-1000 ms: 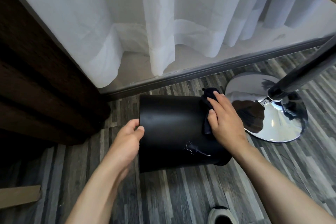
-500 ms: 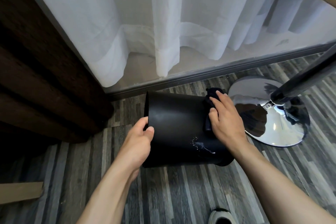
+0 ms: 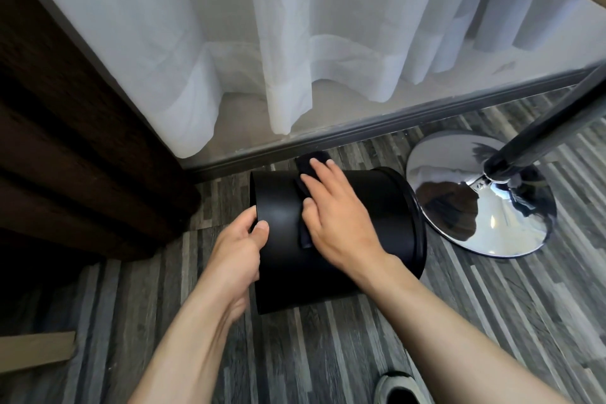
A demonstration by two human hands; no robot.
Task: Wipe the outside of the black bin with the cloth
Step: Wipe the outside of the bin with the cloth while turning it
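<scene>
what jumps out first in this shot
A black bin tipped on its side on the floor, mid-frame, with the right hand pressing a dark cloth flat on its wall and the left hand gripping its rim. To its right gleams a chrome pedestal base; white curtains hang behind.

No readable text, label or number anywhere — bin, cloth, floor all unmarked.

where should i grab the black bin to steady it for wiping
Grip the thin end edge on the left of the black bin, coming from the left: it lies on its side and its smooth round wall looks too broad to wrap. The left hand pinches there, thumb outside, leaving the wall to the right hand and cloth.
</scene>
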